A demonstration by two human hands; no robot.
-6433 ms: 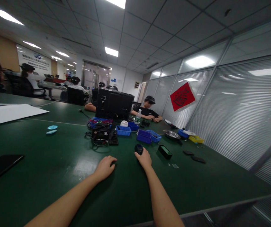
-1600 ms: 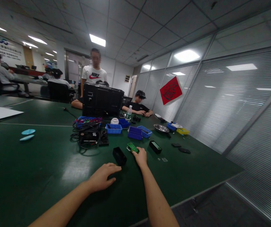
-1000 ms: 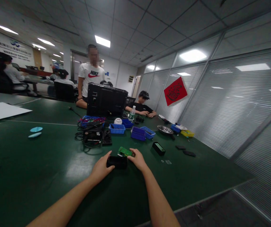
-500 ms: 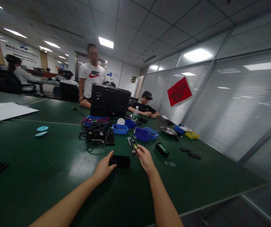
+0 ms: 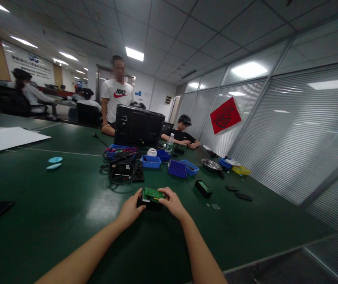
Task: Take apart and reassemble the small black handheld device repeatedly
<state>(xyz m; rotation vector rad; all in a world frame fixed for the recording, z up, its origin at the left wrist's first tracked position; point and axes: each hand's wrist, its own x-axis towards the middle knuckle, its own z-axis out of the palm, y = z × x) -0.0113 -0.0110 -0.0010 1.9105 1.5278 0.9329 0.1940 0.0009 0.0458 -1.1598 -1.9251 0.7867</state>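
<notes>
My left hand (image 5: 132, 207) grips the left end of a black plastic case (image 5: 154, 205) on the green table. In my right hand (image 5: 173, 202) is a green circuit board (image 5: 153, 193), pinched at its right end between thumb and fingers. The board lies over the top of the case, slightly tilted, and covers much of it; whether it sits inside cannot be made out. To the right stands a second black case with a green face (image 5: 203, 188). A small clear piece (image 5: 216, 206) and a tiny ring (image 5: 208, 205) lie near it.
Ahead are a black device with cables (image 5: 121, 172), blue trays (image 5: 151, 161), a water bottle (image 5: 169, 143) and a large black panel (image 5: 139, 125). A metal bowl (image 5: 212, 165) and flat black pieces (image 5: 242, 196) lie rightward. One person (image 5: 117, 94) stands across the table; another (image 5: 183, 136) sits.
My right hand has moved left and turned the circuit board from upright to lying over the black case. My left hand has stayed on the case's left end.
</notes>
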